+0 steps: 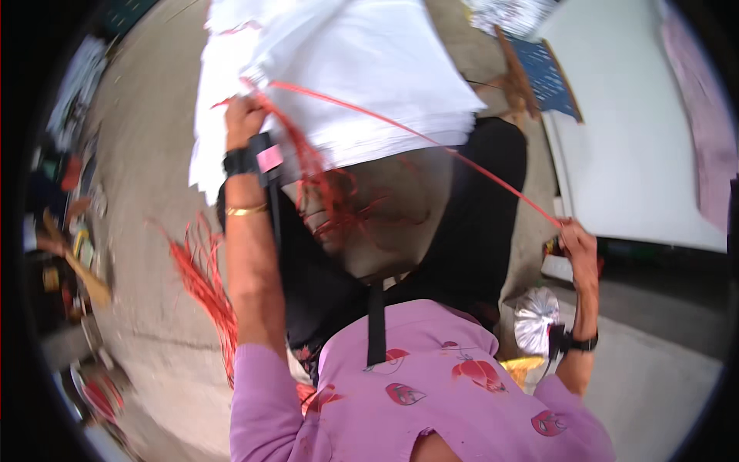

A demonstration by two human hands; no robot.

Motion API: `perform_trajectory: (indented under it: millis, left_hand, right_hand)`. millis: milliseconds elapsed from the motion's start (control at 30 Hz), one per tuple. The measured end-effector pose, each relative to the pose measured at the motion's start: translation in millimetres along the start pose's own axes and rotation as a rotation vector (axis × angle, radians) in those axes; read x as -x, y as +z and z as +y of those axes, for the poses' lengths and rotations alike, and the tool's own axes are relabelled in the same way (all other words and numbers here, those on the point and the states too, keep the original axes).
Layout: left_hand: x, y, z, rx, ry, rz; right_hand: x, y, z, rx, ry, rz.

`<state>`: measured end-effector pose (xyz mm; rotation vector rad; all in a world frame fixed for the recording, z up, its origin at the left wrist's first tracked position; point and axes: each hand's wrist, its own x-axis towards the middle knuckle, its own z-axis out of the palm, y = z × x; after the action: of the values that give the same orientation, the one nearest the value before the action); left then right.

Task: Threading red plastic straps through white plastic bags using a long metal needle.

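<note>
A stack of white sheets (pixel 385 85), cloth or woven sacking, lies before me with its near edge over my knees. My left hand (pixel 245 122) is closed at the left part of the stack, where the material is bunched. Red strands poke out beside that fist, so it seems to grip them; its fingertips are hidden. My right hand (pixel 579 240), far out to the right, pinches the end of a red string (pixel 416 132). The string runs taut from the bunched spot across the stack to it. A loose bunch of red strings (pixel 327 189) dangles between my knees.
More red strings (pixel 202 289) lie on the concrete floor (pixel 154 323) at my left. To the right stand a large white panel (pixel 616 115), a blue patterned seat with wooden rails (pixel 543 73) and a silvery plastic bag (pixel 536 319). Assorted clutter lines the far left.
</note>
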<state>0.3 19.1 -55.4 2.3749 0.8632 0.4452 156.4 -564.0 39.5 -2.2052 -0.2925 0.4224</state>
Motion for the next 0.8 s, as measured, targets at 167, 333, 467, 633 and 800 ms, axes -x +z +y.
perform_trajectory:
  millis: [167,333,467,633,800]
  left_hand:
    - [13.6,23.0,-12.7,1.156,0.011,-0.006]
    - [16.2,37.0,42.7,1.289,-0.67,-0.137]
    - [-41.6,-46.8,25.3,1.344,-0.291,-0.107]
    - [-79.0,-188.8,94.9,1.575,0.438,0.421]
    - [-8.4,-113.7,81.4,1.395,-0.132,-0.151]
  right_hand:
    - [-64.3,-70.3,149.3,0.165,-0.018,0.539]
    - [-69.7,-11.8,41.3,-0.176,-0.072,0.433]
    - [-69.9,61.3,-52.5,-0.308,-0.121,0.146]
    - [-86.6,95.6,-134.3,-0.53,-0.193,-0.176]
    - [-92.7,129.0,-205.3,-0.6,-0.243,-0.358]
